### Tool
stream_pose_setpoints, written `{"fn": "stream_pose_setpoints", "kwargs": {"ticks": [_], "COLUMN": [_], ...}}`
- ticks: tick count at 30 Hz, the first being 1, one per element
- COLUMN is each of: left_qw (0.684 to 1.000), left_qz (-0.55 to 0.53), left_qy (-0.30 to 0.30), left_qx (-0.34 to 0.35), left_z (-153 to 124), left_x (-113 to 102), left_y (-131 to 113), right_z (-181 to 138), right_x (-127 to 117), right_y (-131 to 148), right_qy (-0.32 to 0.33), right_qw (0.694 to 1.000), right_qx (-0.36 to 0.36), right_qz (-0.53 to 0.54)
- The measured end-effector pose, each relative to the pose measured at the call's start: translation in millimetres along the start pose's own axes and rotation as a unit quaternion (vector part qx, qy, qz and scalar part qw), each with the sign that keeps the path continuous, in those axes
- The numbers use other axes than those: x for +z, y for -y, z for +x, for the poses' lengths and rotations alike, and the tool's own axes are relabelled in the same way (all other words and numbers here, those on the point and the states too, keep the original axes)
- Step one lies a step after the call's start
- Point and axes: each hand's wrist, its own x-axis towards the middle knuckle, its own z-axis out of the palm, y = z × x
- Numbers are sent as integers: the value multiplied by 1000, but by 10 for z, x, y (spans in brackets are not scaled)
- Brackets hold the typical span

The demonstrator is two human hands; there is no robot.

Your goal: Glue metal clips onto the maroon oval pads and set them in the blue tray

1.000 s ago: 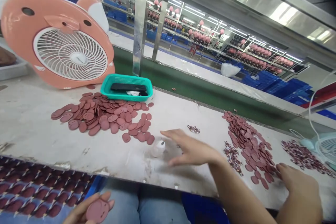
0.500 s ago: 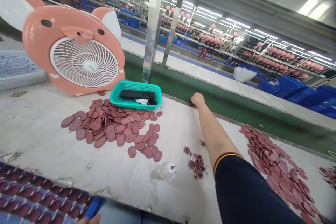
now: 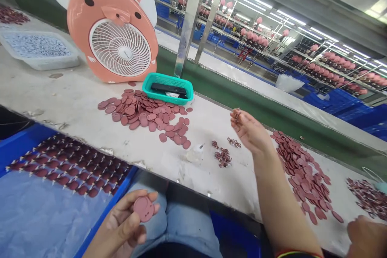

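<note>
Round pink disc with small holes

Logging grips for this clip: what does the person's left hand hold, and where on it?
The left hand holds a flat round pink disc with small holes by its rim, between thumb and fingertips.

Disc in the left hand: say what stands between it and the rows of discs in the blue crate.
The crate's blue rim does: it runs between the left hand, holding the disc, and the rows. Nothing else visible does.
</note>
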Motion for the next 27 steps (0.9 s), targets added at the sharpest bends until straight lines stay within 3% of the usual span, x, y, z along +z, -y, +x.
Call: {"fn": "stream_pose_setpoints", "kwargs": {"ticks": [6, 10, 16, 27], "left_qw": [1000, 999, 993, 988], "left_qz": [9, 5, 18, 31], "left_qy": [21, 43, 120, 148], "left_qx": [-7, -22, -7, -32], "left_z": [-210, -281, -228, -224], "left_x": [54, 89, 10, 29], "left_y": [17, -2, 36, 24], "right_z": [-1211, -1679, -1777, -1719], "right_x": [679, 928, 986, 975], "right_y": [-66, 53, 177, 164], "right_qy": [126, 219, 270, 322], "right_qw": [988, 971, 952, 928], "right_qx": [6, 5, -143, -173], "right_qz": [92, 96, -17, -74]}}
